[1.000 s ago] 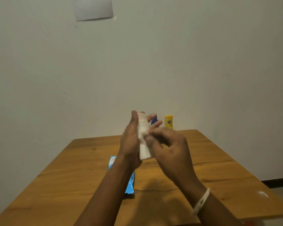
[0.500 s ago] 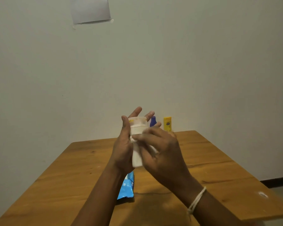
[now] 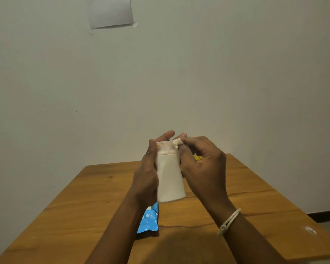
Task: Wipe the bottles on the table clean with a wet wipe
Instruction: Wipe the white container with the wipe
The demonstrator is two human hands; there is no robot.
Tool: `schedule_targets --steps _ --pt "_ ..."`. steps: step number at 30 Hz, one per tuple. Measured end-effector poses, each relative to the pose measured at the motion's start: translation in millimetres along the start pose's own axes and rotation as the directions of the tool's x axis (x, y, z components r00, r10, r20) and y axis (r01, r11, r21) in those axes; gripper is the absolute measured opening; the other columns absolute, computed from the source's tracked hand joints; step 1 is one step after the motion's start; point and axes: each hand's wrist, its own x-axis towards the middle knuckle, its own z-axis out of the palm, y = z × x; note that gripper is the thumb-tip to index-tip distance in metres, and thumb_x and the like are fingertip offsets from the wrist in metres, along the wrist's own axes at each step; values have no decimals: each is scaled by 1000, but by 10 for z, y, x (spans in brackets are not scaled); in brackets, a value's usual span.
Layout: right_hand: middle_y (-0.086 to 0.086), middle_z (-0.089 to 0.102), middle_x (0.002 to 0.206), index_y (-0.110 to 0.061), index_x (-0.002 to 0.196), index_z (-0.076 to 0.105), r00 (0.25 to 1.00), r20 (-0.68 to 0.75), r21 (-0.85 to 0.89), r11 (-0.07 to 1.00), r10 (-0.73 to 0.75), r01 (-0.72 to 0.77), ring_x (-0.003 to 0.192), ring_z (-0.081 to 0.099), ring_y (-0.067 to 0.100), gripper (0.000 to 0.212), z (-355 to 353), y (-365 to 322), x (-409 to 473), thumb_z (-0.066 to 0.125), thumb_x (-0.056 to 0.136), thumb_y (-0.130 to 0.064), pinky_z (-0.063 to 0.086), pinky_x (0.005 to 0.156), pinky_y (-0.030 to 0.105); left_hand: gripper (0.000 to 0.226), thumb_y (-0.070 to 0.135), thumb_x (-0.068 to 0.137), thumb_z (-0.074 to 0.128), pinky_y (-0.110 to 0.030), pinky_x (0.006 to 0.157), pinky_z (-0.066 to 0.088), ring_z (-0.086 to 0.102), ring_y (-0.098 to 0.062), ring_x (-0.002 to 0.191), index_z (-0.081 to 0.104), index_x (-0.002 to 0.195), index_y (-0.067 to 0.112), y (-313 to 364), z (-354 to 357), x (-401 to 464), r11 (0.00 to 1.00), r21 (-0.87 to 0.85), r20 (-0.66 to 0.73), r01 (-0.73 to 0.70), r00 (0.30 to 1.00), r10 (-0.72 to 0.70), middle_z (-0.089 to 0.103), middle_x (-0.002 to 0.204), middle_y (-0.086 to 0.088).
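My left hand (image 3: 148, 174) grips a white bottle (image 3: 170, 180) upright in the air above the wooden table (image 3: 88, 206), thumb on its near side and fingers behind its pale cap. A small bunched white wet wipe (image 3: 177, 142) sits at the cap's right edge, pinched by the fingertips of my right hand (image 3: 202, 168). Behind the right hand only a corner of a yellow bottle (image 3: 198, 157) shows at the table's far edge.
A blue wet-wipe packet (image 3: 149, 221) lies on the table under my left forearm. The table stands against a plain wall with a paper sheet (image 3: 111, 11) taped high up. A small white mark (image 3: 310, 229) lies near the right edge.
The wipe moved from the bottle's body up to the cap's right edge. The bottle's white body now shows uncovered, and my right hand now hides the blue bottle and most of the yellow one.
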Motion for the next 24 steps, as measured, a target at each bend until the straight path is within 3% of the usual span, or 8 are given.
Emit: schedule_targets --steps 5,10,16,18,21,24 --pt "-7 69 103 -14 107 70 993 82 -6 997 -80 80 92 62 -5 20 67 -97 -155 69 89 -21 54 73 8 64 57 97 32 -43 101 52 54 -30 135 41 148 19 17 -13 15 995 -102 -43 -21 999 17 54 149 -5" --pt "-18 69 99 -25 107 70 989 -10 95 984 151 -149 91 66 0 16 18 -48 23 68 92 -23 60 71 19 61 59 95 29 -49 99 50 60 -32 125 49 142 27 -55 -9 2 997 -73 -10 20 1000 -21 59 144 -3" --pt "-12 71 105 -22 109 71 951 200 128 956 236 -264 101 66 1 23 -99 3 -411 65 88 -29 62 74 26 54 55 100 32 -46 98 54 64 -33 123 50 134 16 -16 -67 51 923 -384 -58 14 998 -39 64 134 -16" --pt "-13 71 105 -23 107 72 942 226 147 947 249 -286 102 66 0 21 -139 24 -483 67 87 -26 61 75 24 55 57 100 34 -47 98 54 65 -33 119 50 135 17 -37 -111 55 926 -377 -75 33 995 -66 62 136 -17" --pt "-11 71 105 -21 109 72 959 180 154 957 219 -247 98 68 3 27 -107 -12 -256 66 86 -35 61 71 22 58 58 98 36 -54 101 47 63 -36 116 54 135 18 -119 -123 28 978 -194 -42 77 995 -87 62 134 -19" --pt "-11 73 105 -20 112 72 967 110 213 945 231 -250 98 68 6 23 -49 -44 13 68 90 -27 61 74 25 61 62 90 39 -44 78 59 70 -30 91 56 135 23 -96 -67 10 988 -87 -49 129 990 -133 71 110 -17"
